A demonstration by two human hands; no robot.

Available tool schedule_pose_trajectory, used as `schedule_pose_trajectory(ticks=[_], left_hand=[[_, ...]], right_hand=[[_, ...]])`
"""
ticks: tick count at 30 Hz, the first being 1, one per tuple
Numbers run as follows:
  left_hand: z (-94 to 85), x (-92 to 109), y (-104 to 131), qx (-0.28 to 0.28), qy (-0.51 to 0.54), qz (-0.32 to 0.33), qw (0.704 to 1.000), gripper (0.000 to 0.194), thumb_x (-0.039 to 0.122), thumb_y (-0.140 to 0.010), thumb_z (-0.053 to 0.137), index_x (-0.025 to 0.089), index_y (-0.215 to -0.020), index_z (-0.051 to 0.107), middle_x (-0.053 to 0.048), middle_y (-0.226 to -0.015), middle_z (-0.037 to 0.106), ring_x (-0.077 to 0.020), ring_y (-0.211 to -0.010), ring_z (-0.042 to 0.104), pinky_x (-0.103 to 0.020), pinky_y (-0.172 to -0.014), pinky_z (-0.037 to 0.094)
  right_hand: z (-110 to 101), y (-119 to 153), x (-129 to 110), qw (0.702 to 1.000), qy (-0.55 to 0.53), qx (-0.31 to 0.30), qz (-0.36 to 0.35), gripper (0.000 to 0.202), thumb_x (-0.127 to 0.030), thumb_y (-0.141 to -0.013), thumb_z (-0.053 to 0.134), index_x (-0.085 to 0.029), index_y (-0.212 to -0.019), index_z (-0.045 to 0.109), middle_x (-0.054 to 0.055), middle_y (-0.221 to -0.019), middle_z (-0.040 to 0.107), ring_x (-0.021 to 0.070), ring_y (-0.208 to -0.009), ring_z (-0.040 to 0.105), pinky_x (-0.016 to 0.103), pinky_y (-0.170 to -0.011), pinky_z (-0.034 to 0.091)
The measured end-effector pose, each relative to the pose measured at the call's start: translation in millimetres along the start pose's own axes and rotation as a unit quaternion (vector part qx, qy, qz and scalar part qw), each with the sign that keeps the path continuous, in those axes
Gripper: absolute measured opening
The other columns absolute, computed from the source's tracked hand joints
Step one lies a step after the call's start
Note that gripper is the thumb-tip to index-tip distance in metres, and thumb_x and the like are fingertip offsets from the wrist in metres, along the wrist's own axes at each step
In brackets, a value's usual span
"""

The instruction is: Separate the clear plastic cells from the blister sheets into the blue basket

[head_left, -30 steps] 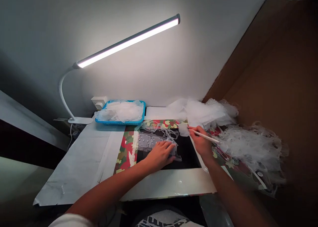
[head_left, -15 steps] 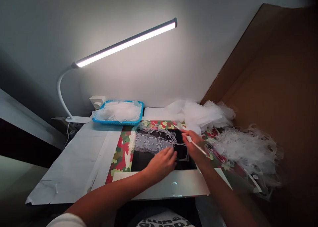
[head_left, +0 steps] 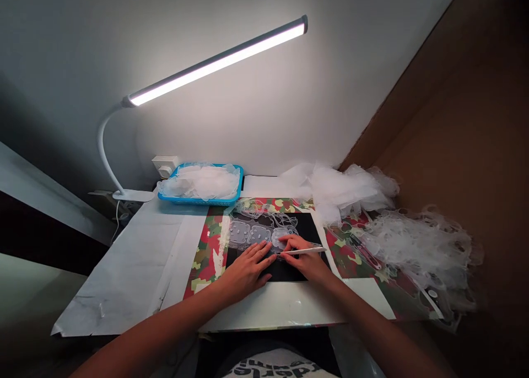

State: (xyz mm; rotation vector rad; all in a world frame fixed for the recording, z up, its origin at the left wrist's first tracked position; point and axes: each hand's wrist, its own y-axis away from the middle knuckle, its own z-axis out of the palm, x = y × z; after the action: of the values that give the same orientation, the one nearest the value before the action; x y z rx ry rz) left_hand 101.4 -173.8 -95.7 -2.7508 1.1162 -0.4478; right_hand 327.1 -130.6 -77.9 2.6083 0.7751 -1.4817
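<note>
My right hand (head_left: 305,258) pinches a white pen-shaped tool (head_left: 314,250), its thin tip pointing left, low over the black board; I cannot make out what kind of tip it has. My left hand (head_left: 250,265) lies flat with fingers stretched, its fingertips at the lower edge of a translucent sheet (head_left: 259,234). Rounded square panels with small raised marks run in a row across this sheet. It rests on the black board (head_left: 309,223). Loose clear strips (head_left: 285,218) curl along the sheet's upper side. My fingers partly hide the right-hand panel.
A blue basket (head_left: 242,182) with thin white pieces stands at the back left. White sheer material (head_left: 343,188) and a tangle of clear scraps (head_left: 417,251) are heaped at right, near scissors-like pink handles (head_left: 367,254). A lamp (head_left: 219,64) hangs above; a cardboard wall (head_left: 438,130) rises at right.
My right hand has come down and left, bringing the tool to the sheet's lower edge. My left hand has shifted left and flattened. A loose strip has left the board's right side. The view has shifted slightly.
</note>
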Motion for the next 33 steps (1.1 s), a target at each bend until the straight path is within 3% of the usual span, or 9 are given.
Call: schedule_pose_trajectory(ticks=[10, 16, 18, 20, 22, 24, 28, 31, 33], left_hand=[[-2.2, -1.6, 2.3, -0.008, 0.018, -0.013, 1.000, 0.052, 0.025, -0.089, 0.058, 0.023, -0.139, 0.045, -0.013, -0.157, 0.025, -0.0297, -0.145, 0.022, -0.050, -0.114, 0.032], [-1.0, -2.6, 5.1, -0.018, 0.034, -0.019, 0.999, 0.061, 0.025, -0.087, 0.061, 0.027, -0.144, 0.039, -0.011, -0.160, 0.015, -0.0329, -0.146, 0.014, -0.053, -0.115, 0.027], [-0.4, -2.5, 5.9, -0.019, 0.036, -0.025, 0.999, 0.062, 0.025, -0.087, 0.061, 0.028, -0.145, 0.038, -0.010, -0.161, 0.011, -0.0338, -0.146, 0.013, -0.054, -0.115, 0.027], [-1.0, -1.6, 6.0, -0.020, 0.035, -0.031, 0.999, 0.061, 0.026, -0.087, 0.060, 0.029, -0.144, 0.038, -0.009, -0.161, 0.010, -0.0343, -0.146, 0.012, -0.054, -0.115, 0.028], [-2.0, 0.1, 5.2, -0.019, 0.033, -0.035, 0.999, 0.060, 0.025, -0.088, 0.060, 0.029, -0.144, 0.039, -0.009, -0.161, 0.012, -0.0339, -0.146, 0.014, -0.054, -0.114, 0.029], [-2.6, 2.1, 4.1, -0.022, 0.032, -0.038, 0.999, 0.058, 0.026, -0.087, 0.060, 0.029, -0.142, 0.041, -0.010, -0.160, 0.018, -0.0336, -0.146, 0.017, -0.053, -0.113, 0.031], [-2.8, 4.1, 2.8, -0.026, 0.028, -0.042, 0.998, 0.053, 0.029, -0.086, 0.062, 0.025, -0.137, 0.048, -0.012, -0.155, 0.031, -0.0355, -0.143, 0.025, -0.053, -0.111, 0.033], [-7.8, 1.9, -4.8, -0.015, 0.020, -0.033, 0.999, 0.047, 0.036, -0.088, 0.060, 0.025, -0.133, 0.053, -0.011, -0.149, 0.041, -0.0345, -0.139, 0.034, -0.051, -0.107, 0.037], [-13.2, 0.0, -18.4, 0.000, 0.008, -0.043, 0.999, 0.032, 0.036, -0.091, 0.054, 0.024, -0.120, 0.061, -0.010, -0.133, 0.057, -0.0313, -0.127, 0.048, -0.050, -0.102, 0.040]], right_hand=[[-1.2, 1.1, 5.9, 0.996, 0.065, -0.026, -0.055, 0.018, -0.020, -0.086, 0.059, -0.021, -0.068, 0.055, 0.009, -0.112, 0.068, 0.0245, -0.107, 0.061, 0.044, -0.091, 0.048], [21.6, 6.8, 6.3, 0.978, 0.161, 0.012, -0.131, 0.016, -0.021, -0.092, 0.050, -0.023, -0.083, 0.063, 0.010, -0.113, 0.069, 0.0267, -0.105, 0.062, 0.046, -0.092, 0.049], [16.1, 4.4, 9.2, 0.984, 0.142, 0.040, -0.100, 0.021, -0.024, -0.095, 0.045, -0.023, -0.090, 0.065, 0.009, -0.106, 0.071, 0.0244, -0.098, 0.064, 0.041, -0.087, 0.052], [-4.5, 0.0, 19.4, 0.987, 0.101, 0.121, -0.012, 0.022, -0.032, -0.094, 0.045, -0.023, -0.090, 0.064, 0.006, -0.092, 0.072, 0.0205, -0.082, 0.065, 0.033, -0.073, 0.053], [-35.0, -4.8, 36.7, 0.957, 0.075, 0.263, 0.097, 0.026, -0.043, -0.088, 0.053, -0.020, -0.077, 0.061, 0.002, -0.071, 0.067, 0.0167, -0.063, 0.059, 0.027, -0.057, 0.048], [-64.3, -8.5, 56.0, 0.904, 0.045, 0.392, 0.165, 0.032, -0.048, -0.080, 0.059, -0.019, -0.066, 0.054, -0.003, -0.053, 0.055, 0.0141, -0.052, 0.050, 0.025, -0.048, 0.040], [-89.6, -13.7, 76.2, 0.888, -0.035, 0.415, 0.195, 0.035, -0.047, -0.067, 0.070, -0.020, -0.059, 0.050, -0.006, -0.050, 0.050, 0.0118, -0.051, 0.046, 0.023, -0.047, 0.039], [-81.7, -17.4, 68.8, 0.893, -0.173, 0.364, 0.200, 0.043, -0.050, -0.055, 0.078, -0.020, -0.059, 0.047, -0.005, -0.052, 0.053, 0.0129, -0.050, 0.052, 0.025, -0.047, 0.045], [-70.5, -19.2, 58.0, 0.907, -0.219, 0.305, 0.191, 0.047, -0.052, -0.052, 0.081, -0.020, -0.059, 0.047, -0.004, -0.053, 0.056, 0.0146, -0.052, 0.056, 0.027, -0.049, 0.049]])
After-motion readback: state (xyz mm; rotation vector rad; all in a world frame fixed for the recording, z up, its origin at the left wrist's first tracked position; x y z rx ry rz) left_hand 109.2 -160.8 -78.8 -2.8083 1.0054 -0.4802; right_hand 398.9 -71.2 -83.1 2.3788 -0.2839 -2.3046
